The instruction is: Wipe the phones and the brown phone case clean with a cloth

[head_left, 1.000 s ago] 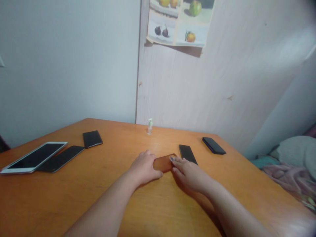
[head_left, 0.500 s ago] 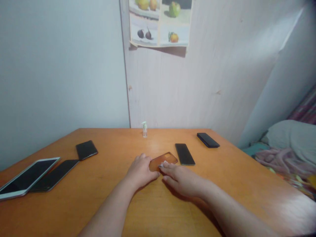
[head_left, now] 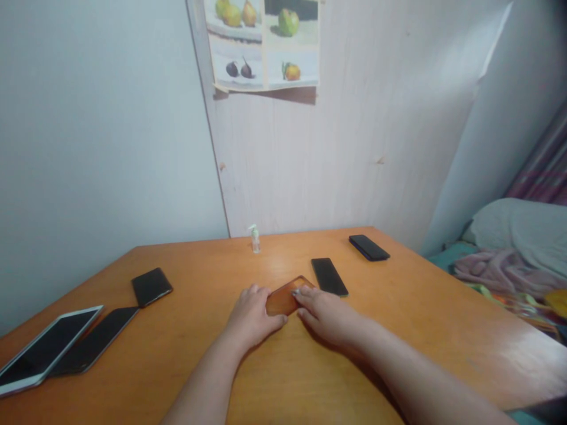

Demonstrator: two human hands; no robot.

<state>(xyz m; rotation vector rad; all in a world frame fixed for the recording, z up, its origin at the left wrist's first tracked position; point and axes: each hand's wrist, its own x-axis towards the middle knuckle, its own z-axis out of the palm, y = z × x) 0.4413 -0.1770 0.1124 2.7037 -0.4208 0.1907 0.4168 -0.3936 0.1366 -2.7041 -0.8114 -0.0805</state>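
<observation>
A clear, brownish-looking phone case (head_left: 280, 301) lies flat on the wooden table (head_left: 274, 378). My left hand (head_left: 253, 316) grips its left end, thumb along the near edge and fingers behind. My right hand (head_left: 325, 313) rests over the case's right part, fingertips pressing a small whitish wipe (head_left: 295, 292) against its surface. Most of the wipe is hidden under the fingers. Just beyond my right hand lies a black phone (head_left: 329, 276).
At the back stands a small clear pump bottle (head_left: 256, 239). Another dark phone (head_left: 369, 247) lies far right. On the left are a black square-looking device (head_left: 152, 287), a white-framed tablet (head_left: 48, 348) and a dark phone-like slab (head_left: 98, 340) partly under it.
My right hand has slid the wipe a little to the right along the case. My left hand keeps its hold. The whole view has tilted and shifted slightly.
</observation>
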